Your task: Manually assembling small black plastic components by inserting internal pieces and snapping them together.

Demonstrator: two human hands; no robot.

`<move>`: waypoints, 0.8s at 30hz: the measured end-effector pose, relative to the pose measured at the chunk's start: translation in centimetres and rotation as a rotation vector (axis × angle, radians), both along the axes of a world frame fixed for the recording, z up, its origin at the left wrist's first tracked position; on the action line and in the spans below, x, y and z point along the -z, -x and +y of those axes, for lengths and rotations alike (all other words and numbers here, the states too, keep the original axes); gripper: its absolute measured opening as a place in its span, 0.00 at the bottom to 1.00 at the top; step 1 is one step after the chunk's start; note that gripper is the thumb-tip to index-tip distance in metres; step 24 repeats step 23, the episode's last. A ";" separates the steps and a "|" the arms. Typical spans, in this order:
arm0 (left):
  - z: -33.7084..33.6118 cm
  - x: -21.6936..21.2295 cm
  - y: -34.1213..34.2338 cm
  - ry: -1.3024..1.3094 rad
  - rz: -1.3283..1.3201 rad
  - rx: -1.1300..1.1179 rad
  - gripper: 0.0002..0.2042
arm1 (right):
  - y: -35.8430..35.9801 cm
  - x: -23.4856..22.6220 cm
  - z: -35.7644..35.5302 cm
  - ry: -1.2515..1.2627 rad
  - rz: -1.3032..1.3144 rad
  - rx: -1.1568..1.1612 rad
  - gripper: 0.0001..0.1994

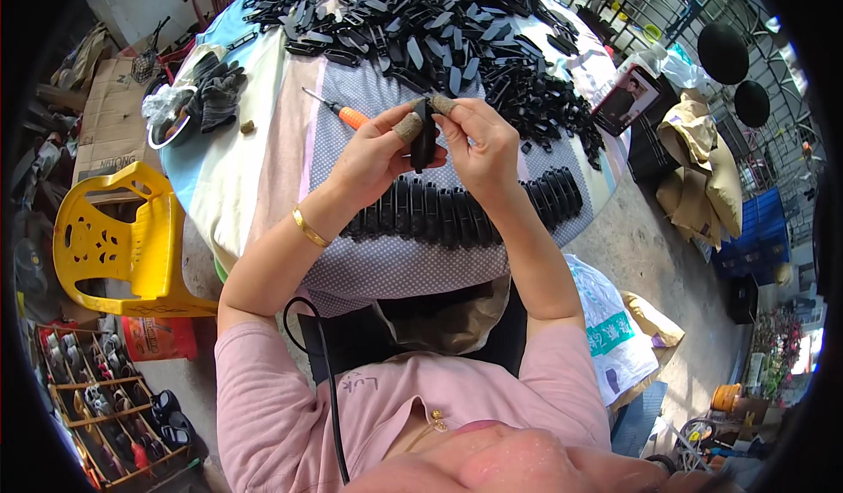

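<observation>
Near the centre of the frame, slightly above the middle, two bare hands meet over a round cloth-covered surface (263, 168). The left hand (373, 155) and the right hand (479, 146) are both clamped on one small black plastic part (423, 137), held upright between them, clear of the surface. The thumbs and a forefinger wear brownish fabric finger guards (407, 126).

To handle this well, it seems best to keep the piece pinched firmly from both sides, with the guarded fingertips taking the pressure and the wrists held above the row below, so nothing there is knocked.

Directly under the hands, a neat row of black parts (465, 212) stands side by side along the near edge of the surface. Across the top of the frame lies a large loose heap of black parts (421, 19), spilling down toward the right. An orange-handled screwdriver (338, 111) lies just left of the hands, close enough to be nudged by the left wrist. Dark work gloves (215, 89) rest toward the upper left.

A gold bangle (310, 228) circles the left wrist. A yellow plastic chair (118, 238) stands at the left, and a white printed sack (610, 335) sits on the floor at the lower right.
</observation>
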State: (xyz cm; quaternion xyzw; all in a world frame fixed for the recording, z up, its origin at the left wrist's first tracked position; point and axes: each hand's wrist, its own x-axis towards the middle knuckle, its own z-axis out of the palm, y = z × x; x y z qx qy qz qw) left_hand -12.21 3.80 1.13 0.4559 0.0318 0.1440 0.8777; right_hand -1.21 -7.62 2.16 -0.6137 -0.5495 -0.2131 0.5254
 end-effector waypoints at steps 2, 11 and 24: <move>-0.3 -0.1 0.0 -0.017 0.029 -0.027 0.17 | 0.0 0.0 -0.1 0.016 -0.083 0.033 0.05; 0.2 -0.1 0.6 -0.095 0.001 -0.069 0.15 | 0.3 -0.6 -0.4 0.143 -0.079 -0.098 0.07; 1.6 -0.9 1.2 -0.325 0.159 -0.072 0.17 | 0.6 -0.7 -0.6 0.248 -0.104 -0.195 0.17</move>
